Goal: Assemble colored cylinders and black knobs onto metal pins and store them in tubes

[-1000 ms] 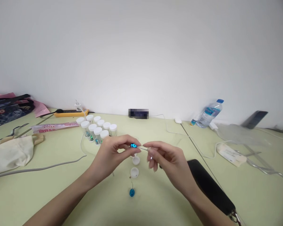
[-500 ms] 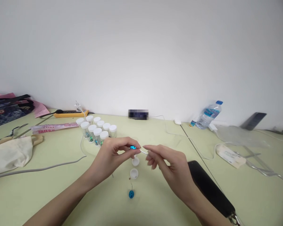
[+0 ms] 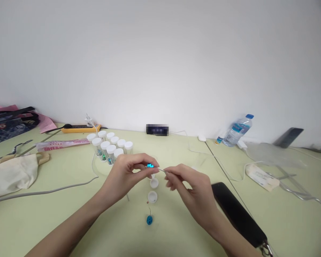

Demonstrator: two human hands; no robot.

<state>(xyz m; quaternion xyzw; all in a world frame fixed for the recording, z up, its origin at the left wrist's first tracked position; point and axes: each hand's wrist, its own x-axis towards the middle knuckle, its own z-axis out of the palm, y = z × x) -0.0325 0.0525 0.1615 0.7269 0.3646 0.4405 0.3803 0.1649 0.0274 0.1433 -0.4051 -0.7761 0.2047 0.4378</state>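
My left hand (image 3: 135,169) pinches a shiny bright-blue beaded piece (image 3: 150,165) between thumb and fingertips, most of it hidden. A thin silver wire-like stem (image 3: 162,170) runs from there to my right hand (image 3: 188,185), whose thumb and index finger are closed on its other end. Below the hands lie two small white round caps (image 3: 154,183), (image 3: 152,196), hollow side up. Nearer to me rests a blue beaded ball (image 3: 149,220) with a thin bent metal hook, like an earring.
Clear tubes with white lids (image 3: 111,149) stand in rows at left, holding coloured beads. A black case (image 3: 239,214) lies by my right forearm. Farther off are a water bottle (image 3: 238,130), a yellow power strip (image 3: 80,129), a cloth bag (image 3: 13,175) and cables.
My right fingertips have closed in on the silver stem, and the right hand has shifted slightly. The left hand keeps its pinch on the blue piece.
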